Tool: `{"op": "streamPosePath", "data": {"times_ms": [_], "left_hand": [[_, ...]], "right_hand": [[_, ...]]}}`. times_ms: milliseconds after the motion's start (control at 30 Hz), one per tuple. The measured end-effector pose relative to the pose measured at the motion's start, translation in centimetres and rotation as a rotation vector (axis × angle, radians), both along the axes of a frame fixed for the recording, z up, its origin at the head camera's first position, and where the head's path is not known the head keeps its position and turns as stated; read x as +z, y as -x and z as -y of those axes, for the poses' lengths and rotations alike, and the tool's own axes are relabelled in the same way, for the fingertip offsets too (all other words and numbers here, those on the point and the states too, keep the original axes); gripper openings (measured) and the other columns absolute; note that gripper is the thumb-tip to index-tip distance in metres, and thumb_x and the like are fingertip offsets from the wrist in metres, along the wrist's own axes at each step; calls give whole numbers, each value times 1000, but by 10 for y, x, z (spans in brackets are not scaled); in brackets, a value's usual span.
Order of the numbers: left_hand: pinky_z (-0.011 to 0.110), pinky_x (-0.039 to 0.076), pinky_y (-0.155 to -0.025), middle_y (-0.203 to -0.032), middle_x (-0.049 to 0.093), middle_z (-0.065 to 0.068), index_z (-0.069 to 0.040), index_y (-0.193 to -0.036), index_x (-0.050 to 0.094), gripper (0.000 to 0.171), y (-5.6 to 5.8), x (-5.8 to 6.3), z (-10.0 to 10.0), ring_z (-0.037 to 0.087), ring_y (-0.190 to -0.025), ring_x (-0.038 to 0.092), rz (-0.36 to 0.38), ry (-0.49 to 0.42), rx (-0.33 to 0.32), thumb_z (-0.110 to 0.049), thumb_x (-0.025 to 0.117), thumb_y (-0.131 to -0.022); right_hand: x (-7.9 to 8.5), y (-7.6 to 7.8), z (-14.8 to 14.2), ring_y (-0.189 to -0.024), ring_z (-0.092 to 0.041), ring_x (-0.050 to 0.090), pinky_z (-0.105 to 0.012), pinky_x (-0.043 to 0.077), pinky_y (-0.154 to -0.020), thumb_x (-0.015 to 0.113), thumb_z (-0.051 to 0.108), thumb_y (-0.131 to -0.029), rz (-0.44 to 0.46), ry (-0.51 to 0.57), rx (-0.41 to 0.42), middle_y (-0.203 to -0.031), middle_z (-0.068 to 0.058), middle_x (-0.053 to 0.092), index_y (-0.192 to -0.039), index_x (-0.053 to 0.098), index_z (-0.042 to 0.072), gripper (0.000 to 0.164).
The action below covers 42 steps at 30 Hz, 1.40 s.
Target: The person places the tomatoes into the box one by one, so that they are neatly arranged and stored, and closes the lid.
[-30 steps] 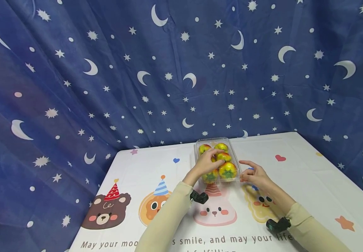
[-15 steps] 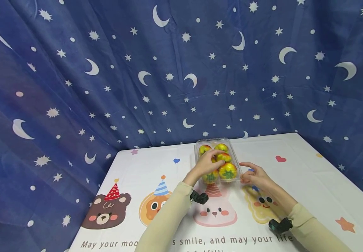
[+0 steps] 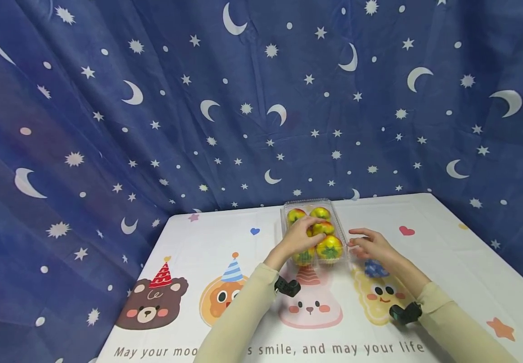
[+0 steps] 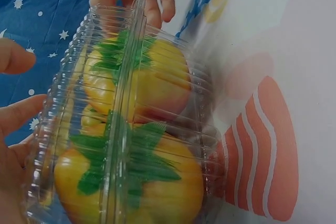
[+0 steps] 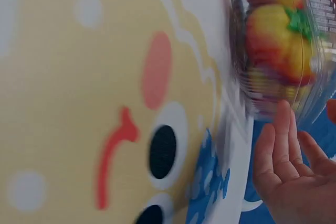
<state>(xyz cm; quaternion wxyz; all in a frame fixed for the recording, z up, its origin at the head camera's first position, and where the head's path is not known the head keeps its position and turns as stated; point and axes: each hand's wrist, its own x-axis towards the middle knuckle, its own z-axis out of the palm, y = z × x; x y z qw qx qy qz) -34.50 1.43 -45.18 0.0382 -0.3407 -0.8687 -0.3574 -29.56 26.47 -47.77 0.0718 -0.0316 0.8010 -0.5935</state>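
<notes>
A clear plastic clamshell box (image 3: 308, 203) stands near the table's back edge, its lid down. Inside, in two rows, lie several yellow-red fruits (image 3: 329, 248) with green leafy caps, looking like persimmons. My left hand (image 3: 298, 238) rests over the lid, thumb and fingers spread across it. In the left wrist view the ribbed front rim (image 4: 123, 77) runs between the fruits and me. Beside the box's right wall, my right hand (image 3: 372, 245) has its fingers extended towards it. The right wrist view shows that hand (image 5: 294, 182) with its fingertips close to the box's side.
A white tablecloth (image 3: 225, 237) with printed cartoon animals and lettering covers the table. Behind it hangs a dark blue curtain (image 3: 243, 126) with moons and stars. Black wrist cameras (image 3: 287, 286) are strapped to both wrists.
My right hand has drawn slightly away from the box's right front corner, its lower fingers straightening. My left hand and the box have stayed in place.
</notes>
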Motion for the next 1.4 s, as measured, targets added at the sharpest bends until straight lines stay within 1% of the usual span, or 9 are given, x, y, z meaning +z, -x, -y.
{"op": "streamPosePath", "data": {"times_ms": [100,233,467,733,900,1000,1100,1267,1400], "left_hand": [[34,42,-103,-135,59,5,-14,-133,62,48,0,1,0,21,-123,55,-17,38,12,-35,63,-90],[34,44,-99,-132,60,4,-15,-133,63,48,1,0,-1,19,-119,56,-51,62,17,-37,64,-90],[30,45,-97,-129,62,3,-16,-132,63,47,-1,-2,0,17,-116,57,-98,111,15,-36,64,-90],[28,45,-95,-121,65,0,-16,-133,63,48,-3,0,-1,14,-110,58,-179,161,16,-39,64,-90],[28,45,-96,-123,64,0,-16,-134,62,50,-2,-1,-1,14,-111,58,-187,165,20,-39,64,-90],[28,44,-97,-125,64,-1,-17,-135,61,51,-3,-2,0,14,-113,57,-189,164,22,-39,63,-90],[29,43,-99,-129,63,-1,-17,-137,60,52,-3,-2,0,14,-116,56,-178,166,25,-40,63,-90],[31,42,-102,-133,60,1,-16,-140,57,54,-4,-1,0,17,-120,55,-157,173,16,-39,62,-91],[31,42,-103,-134,60,1,-17,-141,56,55,-3,-1,1,17,-121,55,-169,175,13,-39,63,-91]], "right_hand": [[0,11,-1,-99,-23,69,-34,56,-84,51,23,-102,24,17,-27,-125,-25,61,-147,36,-6,56],[1,28,0,-100,-22,70,-32,55,-85,48,25,-103,32,48,-73,-130,-29,56,-147,35,-6,56],[1,55,6,-89,-13,70,-36,55,-86,47,28,-104,53,62,-121,-129,-28,58,-147,34,-8,58],[4,84,11,-84,-8,68,-36,54,-90,41,34,-105,88,28,-166,-138,-32,50,-147,33,-8,60],[4,102,17,-76,-6,65,-31,56,-83,43,33,-104,133,-6,-195,-132,-29,55,-146,34,-7,59],[2,112,20,-75,-7,62,-26,56,-78,43,32,-104,159,-18,-194,-133,-28,53,-147,32,-8,60],[0,120,22,-80,-10,60,-24,54,-77,42,35,-104,179,-47,-182,-138,-29,48,-149,29,-9,64],[-2,129,26,-94,-17,58,-27,51,-83,38,38,-103,186,-85,-171,-143,-30,44,-150,28,-9,66],[-4,134,29,-94,-16,57,-28,49,-84,37,38,-103,189,-70,-165,-144,-29,43,-150,29,-9,67]]}}
